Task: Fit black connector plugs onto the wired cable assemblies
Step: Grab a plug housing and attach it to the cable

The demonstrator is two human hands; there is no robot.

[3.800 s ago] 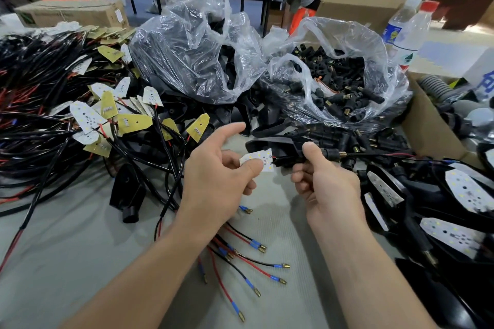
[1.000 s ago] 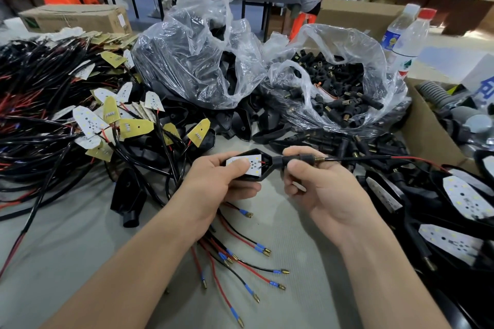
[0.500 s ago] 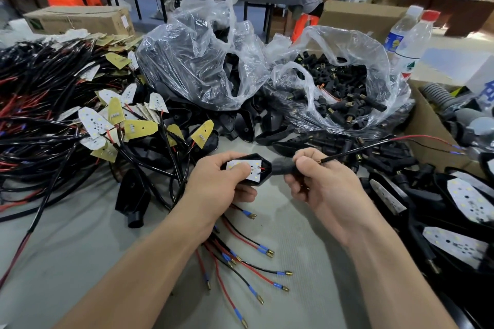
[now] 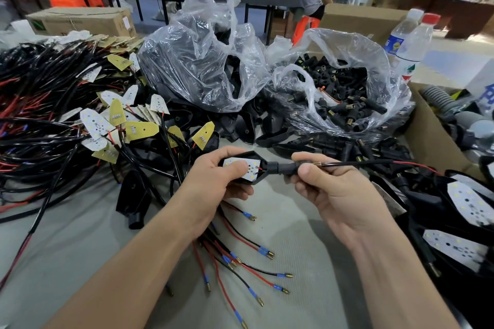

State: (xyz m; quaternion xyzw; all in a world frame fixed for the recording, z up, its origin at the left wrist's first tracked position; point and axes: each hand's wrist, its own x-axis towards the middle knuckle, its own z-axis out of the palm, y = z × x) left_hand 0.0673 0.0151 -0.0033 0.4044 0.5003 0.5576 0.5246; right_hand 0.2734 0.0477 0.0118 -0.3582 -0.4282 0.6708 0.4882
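Two hands meet in the middle over the grey table (image 4: 66, 248): the left hand (image 4: 213, 184) grips a black housing (image 4: 247, 155), thumb pressed on the white LED board (image 4: 252, 171) inside, while the right hand (image 4: 339, 195) pinches the black connector plug (image 4: 283, 168) seated against the housing's narrow end. From the plug's far end a black and red cable (image 4: 374, 162) runs off to the right, a clear bag (image 4: 347, 48) of loose plugs (image 4: 344, 96) sits behind, and red and black wire ends (image 4: 240, 262) fan out on the table below the left wrist
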